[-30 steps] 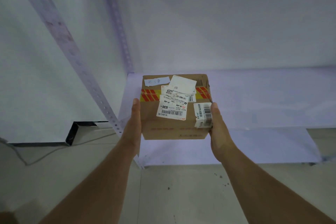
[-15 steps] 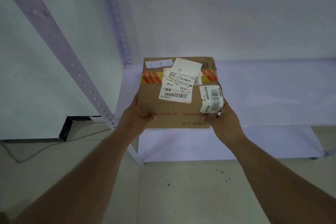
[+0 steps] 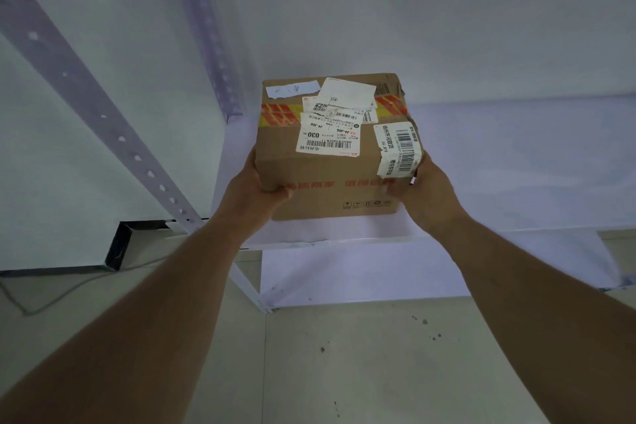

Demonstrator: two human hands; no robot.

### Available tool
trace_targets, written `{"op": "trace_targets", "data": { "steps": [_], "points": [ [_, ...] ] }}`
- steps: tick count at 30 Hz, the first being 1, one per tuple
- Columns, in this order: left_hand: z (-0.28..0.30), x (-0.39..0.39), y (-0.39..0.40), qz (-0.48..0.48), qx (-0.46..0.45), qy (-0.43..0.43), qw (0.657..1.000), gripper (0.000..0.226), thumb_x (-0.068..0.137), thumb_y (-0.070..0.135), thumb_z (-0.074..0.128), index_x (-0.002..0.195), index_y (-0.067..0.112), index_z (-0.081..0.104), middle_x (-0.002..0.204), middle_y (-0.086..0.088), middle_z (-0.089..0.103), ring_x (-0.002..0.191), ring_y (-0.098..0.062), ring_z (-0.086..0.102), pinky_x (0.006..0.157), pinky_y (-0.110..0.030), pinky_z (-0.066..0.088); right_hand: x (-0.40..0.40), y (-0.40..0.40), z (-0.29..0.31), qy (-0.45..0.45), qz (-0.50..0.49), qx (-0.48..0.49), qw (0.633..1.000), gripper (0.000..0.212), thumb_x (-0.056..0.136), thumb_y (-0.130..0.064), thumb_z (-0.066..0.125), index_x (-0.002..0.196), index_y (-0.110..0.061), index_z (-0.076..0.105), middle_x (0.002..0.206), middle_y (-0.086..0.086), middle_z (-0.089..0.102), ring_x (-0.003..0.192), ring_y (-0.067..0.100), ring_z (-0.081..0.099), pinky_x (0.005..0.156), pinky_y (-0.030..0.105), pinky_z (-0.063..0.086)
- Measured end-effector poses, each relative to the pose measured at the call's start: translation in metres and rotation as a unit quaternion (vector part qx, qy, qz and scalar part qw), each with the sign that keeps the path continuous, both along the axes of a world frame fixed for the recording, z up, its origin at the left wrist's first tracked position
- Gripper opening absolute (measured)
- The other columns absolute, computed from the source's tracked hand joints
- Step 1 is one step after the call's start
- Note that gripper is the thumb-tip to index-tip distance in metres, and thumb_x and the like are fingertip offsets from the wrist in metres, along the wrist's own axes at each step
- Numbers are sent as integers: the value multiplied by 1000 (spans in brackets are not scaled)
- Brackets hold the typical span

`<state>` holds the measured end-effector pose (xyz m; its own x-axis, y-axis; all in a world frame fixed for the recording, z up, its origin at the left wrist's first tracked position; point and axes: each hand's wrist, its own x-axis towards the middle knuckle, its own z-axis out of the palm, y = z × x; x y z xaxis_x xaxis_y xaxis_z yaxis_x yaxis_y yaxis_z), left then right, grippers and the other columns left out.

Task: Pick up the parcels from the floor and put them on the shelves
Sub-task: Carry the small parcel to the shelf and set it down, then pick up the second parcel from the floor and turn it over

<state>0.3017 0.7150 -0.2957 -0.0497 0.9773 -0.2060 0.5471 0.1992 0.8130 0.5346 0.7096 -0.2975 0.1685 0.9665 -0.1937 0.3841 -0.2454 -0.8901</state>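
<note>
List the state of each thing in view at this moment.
Cardboard parcel: held between both hands over the shelf, taped shut, labels on top.
Left hand: gripping the parcel's left side.
Right hand: gripping its right side.
Shelf: bare where visible.

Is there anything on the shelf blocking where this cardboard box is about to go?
Nothing visible does. The cardboard box, held by the left hand and right hand, sits over the white shelf, whose visible surface is bare. The slotted upright stands off to the left, clear of it.
</note>
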Motion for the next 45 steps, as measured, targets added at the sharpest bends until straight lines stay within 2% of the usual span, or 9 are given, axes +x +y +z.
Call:
{"op": "trace_targets", "data": {
  "steps": [6,8,10,13,17,21,24,27,45],
  "points": [
    [8,5,-7,2,-5,-31,999,90,86,6,65,156,20,10,140,-1,52,122,-19,51,90,-26,40,0,-2,7,-14,1,-2,1000,53,78,8,59,116,-26,47,87,-17,55,81,4,53,61,9,40],
    [13,10,-17,20,-12,-53,998,97,87,8,64,156,22,-3,147,5,41,128,-13,43,96,-24,39,-1,-6,8,-30,-9,-12,999,57,75,0,65,126,-14,44,109,-4,61,97,9,57,76,16,49],
    [15,12,-30,52,-8,-66,996,98,87,14,65,156,21,-5,161,1,24,145,-19,30,112,-36,34,-3,-15,8,-59,-22,-35,997,82,73,-16,72,143,-10,30,141,7,46,129,24,46,98,40,46],
    [18,15,-61,90,-1,-65,994,92,87,22,65,156,19,4,164,-2,18,149,-20,23,115,-36,28,-10,-41,14,-91,-38,-53,994,93,74,-26,74,148,-8,20,150,12,33,137,29,37,96,38,41],
    [27,15,-123,164,-31,-141,976,74,89,24,63,153,17,26,156,-8,38,142,-19,39,110,-32,33,-29,-93,31,-96,-32,-49,994,76,82,-29,66,146,-12,30,149,9,34,133,26,42,98,35,40],
    [35,-3,-191,241,-43,-173,954,54,93,26,57,144,13,45,146,-6,52,128,-14,51,84,-12,34,-66,-143,47,-106,38,-70,991,49,87,-40,55,129,-16,53,137,3,51,123,20,51,88,28,35],
    [40,-29,-237,317,-50,-210,924,60,95,28,54,150,12,35,153,-6,42,130,-8,45,87,-10,29,-105,-168,52,-126,109,-60,984,34,88,-45,48,96,-15,63,106,2,58,102,22,55,82,30,35],
    [44,-67,-280,381,-42,-221,897,60,95,29,54,150,13,35,155,-8,40,135,-13,44,91,-14,30,-159,-187,55,-140,179,-42,973,30,88,-43,47,62,-29,41,89,-2,46,83,18,43,70,31,33],
    [39,-361,-484,623,14,-235,746,58,95,33,54,149,20,36,143,7,46,126,-7,47,94,-18,31,-537,-343,36,-104,453,-49,884,29,87,-46,51,80,-18,57,95,3,63,92,23,57,80,36,44]
  ]
}}
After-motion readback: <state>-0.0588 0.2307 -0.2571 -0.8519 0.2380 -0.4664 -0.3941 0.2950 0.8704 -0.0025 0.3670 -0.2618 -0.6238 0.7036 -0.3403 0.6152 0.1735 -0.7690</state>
